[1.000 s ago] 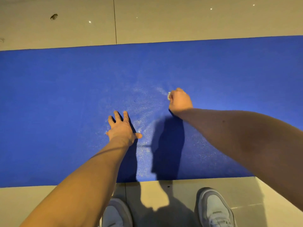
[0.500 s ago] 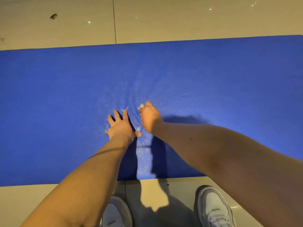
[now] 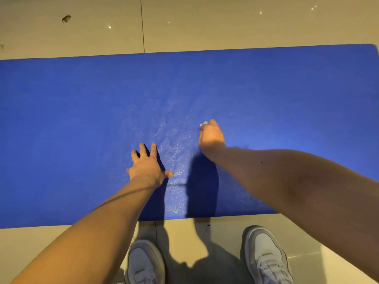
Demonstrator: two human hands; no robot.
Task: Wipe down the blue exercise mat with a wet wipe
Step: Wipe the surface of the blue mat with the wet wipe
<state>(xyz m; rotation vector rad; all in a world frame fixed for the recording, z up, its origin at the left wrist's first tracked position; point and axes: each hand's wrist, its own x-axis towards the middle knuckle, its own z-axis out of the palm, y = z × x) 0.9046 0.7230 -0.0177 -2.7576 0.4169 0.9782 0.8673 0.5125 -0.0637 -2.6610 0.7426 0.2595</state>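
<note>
mat: we count one; the blue mat (image 3: 61, 119) lies flat on the floor (image 3: 225, 23), long edges running left to right; its far right corner shows; its left end runs out of view
wet wipe: one; the wet wipe (image 3: 204, 123) is a small white wad, only a bit of it showing at the right hand's fingertips; it sits on the mat about midway between the far and near edges
right hand: the right hand (image 3: 211, 136) has fingers curled round the wipe, knuckles up, wad down against the mat
left hand: the left hand (image 3: 147, 167) lies palm down on the mat, fingers spread, thumb out to the right; holds nothing; closer to the mat's near edge than the right hand; we see the two hands apart
sheen: one pale glittery sheen (image 3: 174, 144) on the mat between the hands, trailing toward the near edge
shoes: two, pale; left shoe (image 3: 143, 263) and right shoe (image 3: 266, 255) stand on the floor just off the mat's near edge, toes toward it
floor: beige tiles; one dark speck (image 3: 66, 18) beyond the mat's far edge, toward the left
</note>
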